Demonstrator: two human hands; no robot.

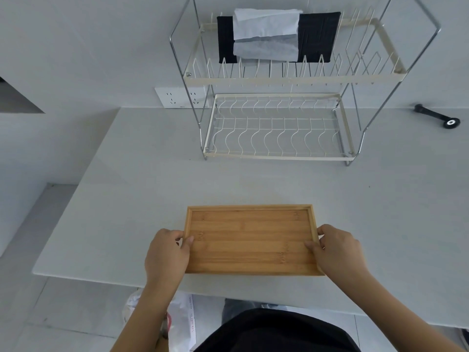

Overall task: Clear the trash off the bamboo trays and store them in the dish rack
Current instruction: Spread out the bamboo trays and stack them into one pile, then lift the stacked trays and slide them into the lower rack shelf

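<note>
A rectangular bamboo tray [250,240] lies flat near the front edge of the white table, its inside bare. My left hand [167,252] grips its left short edge, thumb over the rim. My right hand [340,250] grips the right short edge the same way. A two-tier wire dish rack [279,153] stands at the back of the table; its lower tier holds nothing. On the upper tier a dark flat item [317,36] with white paper or cloth [265,34] draped over it stands in the slots.
A black tool [437,118] lies at the back right of the table. A wall socket [181,97] sits behind the rack's left leg. A white plastic bag [180,321] is on the floor below the table's front edge, left of my body.
</note>
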